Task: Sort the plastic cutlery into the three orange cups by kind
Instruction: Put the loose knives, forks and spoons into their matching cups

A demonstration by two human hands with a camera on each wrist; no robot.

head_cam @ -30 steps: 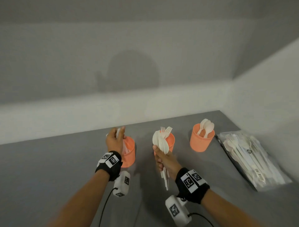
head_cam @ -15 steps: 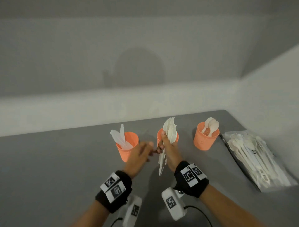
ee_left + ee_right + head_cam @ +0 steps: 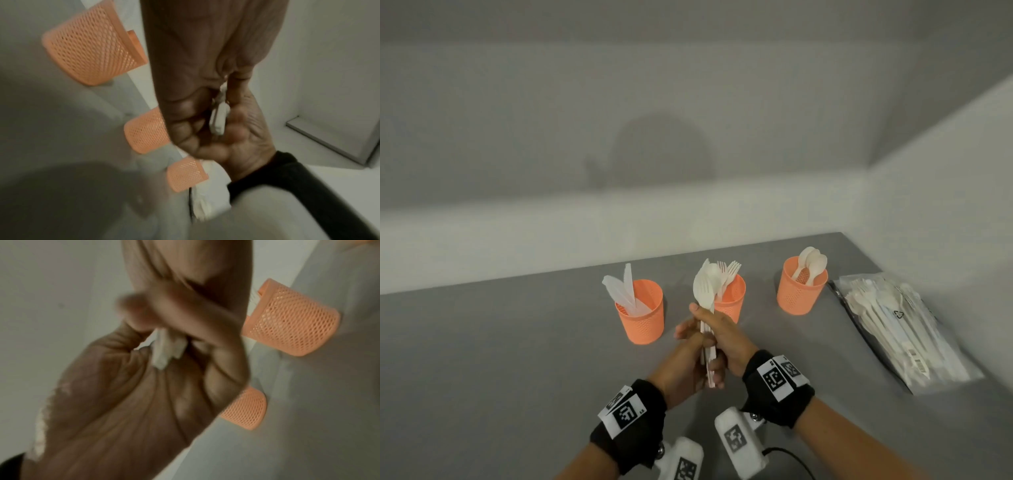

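Three orange mesh cups stand in a row on the grey table. The left cup (image 3: 642, 317) holds knives, the middle cup (image 3: 732, 301) forks, the right cup (image 3: 799, 291) spoons. My right hand (image 3: 724, 337) grips a bundle of white cutlery (image 3: 703, 287) upright in front of the middle cup, with spoon bowls and a fork at its top. My left hand (image 3: 686, 358) has closed round the bundle's handles from the left, touching the right hand. The left wrist view shows the white handle ends (image 3: 219, 118) pinched between both hands. In the right wrist view they (image 3: 166, 347) appear blurred.
A clear plastic bag (image 3: 893, 325) with more white cutlery lies at the table's right edge beside the wall. A pale wall runs behind the cups. The bare grey tabletop (image 3: 500, 359) stretches out to the left of the cups.
My left hand left the knife cup, where knives now stand, and came right to take hold of the bundle's handles. My right hand stayed before the middle cup.
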